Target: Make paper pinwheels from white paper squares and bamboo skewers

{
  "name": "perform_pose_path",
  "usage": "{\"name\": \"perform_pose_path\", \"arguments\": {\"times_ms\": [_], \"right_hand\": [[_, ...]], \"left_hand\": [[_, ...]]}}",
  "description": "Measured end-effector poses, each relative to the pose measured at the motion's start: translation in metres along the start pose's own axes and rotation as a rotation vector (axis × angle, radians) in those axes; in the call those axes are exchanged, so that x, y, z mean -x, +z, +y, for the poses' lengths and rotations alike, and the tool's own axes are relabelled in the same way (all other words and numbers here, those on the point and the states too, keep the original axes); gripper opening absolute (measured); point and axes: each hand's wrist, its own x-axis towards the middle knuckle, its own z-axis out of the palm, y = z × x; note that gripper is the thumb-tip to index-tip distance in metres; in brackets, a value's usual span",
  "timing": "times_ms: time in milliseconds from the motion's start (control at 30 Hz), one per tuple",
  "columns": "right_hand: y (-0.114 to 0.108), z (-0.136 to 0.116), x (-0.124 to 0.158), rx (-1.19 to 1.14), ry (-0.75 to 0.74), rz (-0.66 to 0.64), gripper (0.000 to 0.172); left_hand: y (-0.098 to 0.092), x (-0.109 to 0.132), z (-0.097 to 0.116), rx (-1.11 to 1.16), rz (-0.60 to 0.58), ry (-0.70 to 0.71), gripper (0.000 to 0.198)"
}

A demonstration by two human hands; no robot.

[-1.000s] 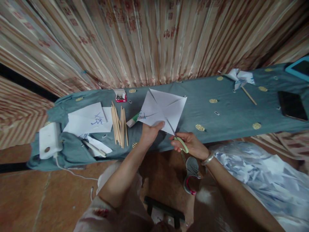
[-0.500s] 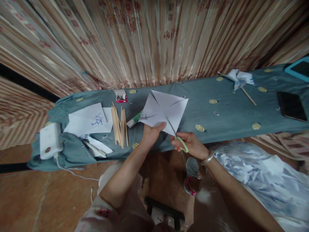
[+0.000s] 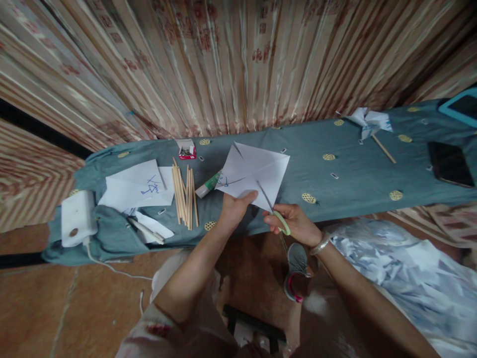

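My left hand [image 3: 236, 208] grips the lower edge of a white square paper [image 3: 257, 166], its thumb lying on top. Slits run inward from corners of the sheet. My right hand [image 3: 292, 223] is closed round the light green handle of a pair of scissors [image 3: 281, 222], whose blades lie at the paper's bottom corner. Left of the paper, a green and white tube [image 3: 207, 185] lies partly against its corner. Several wooden sticks [image 3: 184, 196] are laid beside the tube, with a small red box [image 3: 187, 150] of metal pieces behind them.
White papers [image 3: 130, 186] and a white device with a cable [image 3: 77, 218] occupy the left end of the table. A paper pinwheel [image 3: 368, 122], a black phone [image 3: 449, 163] and a blue-framed tablet [image 3: 462, 107] lie at right. A plastic bag of paper scraps [image 3: 413, 278] stands below.
The paper's top and right corners have dropped slightly, and its slits look narrower. Both hands keep their hold in nearly the same place.
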Motion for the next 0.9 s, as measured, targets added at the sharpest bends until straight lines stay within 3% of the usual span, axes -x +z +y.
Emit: {"name": "perform_pose_path", "arguments": {"times_ms": [900], "right_hand": [[-0.0006,-0.0035,0.0014,0.032,-0.002,0.01,0.045]], "left_hand": [[0.001,0.0017,-0.0001,-0.033,-0.019,-0.001,0.045]]}}
